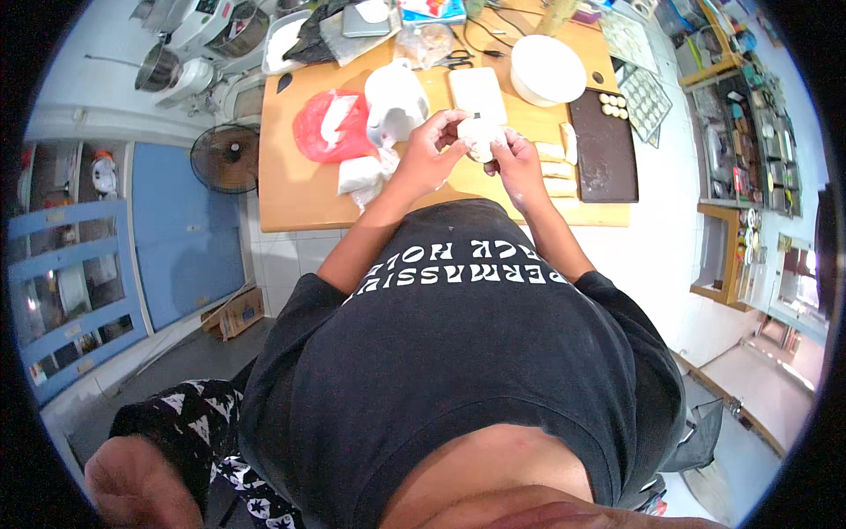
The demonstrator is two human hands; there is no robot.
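The pale piece of dough (481, 138) was held above the near part of the surface (286, 201), between the person's two hands. It looked slightly longer from the far side toward the person's body than across; its outline was partly covered by the fingers, so its exact direction could not be told. The left hand (436, 148) had its fingers curled, thumb and fingertips pinching the dough's left edge; the right hand (515, 162) gripped the right edge in the same partly closed way.

The dough was whitish, soft-looking and flattened, and white powder marked the right fingers. Just right of the hands lay smooth, yellowish oblong rolls (558, 170), three crosswise and one pointing away from the person. Beside them sat a flat, dark rectangular tray (604, 166) bearing small round pale pieces (614, 107) near its far end. Beyond the hands were a pale rectangular slab (477, 91) and a round white tub (547, 69). To the left stood a white vessel (394, 93) beside a crinkled red plastic bag (328, 130).

The surface was light, wood-coloured and smooth. A round fan (232, 152) and blue cabinet (187, 234) stood left; shelving (745, 132) stood right.
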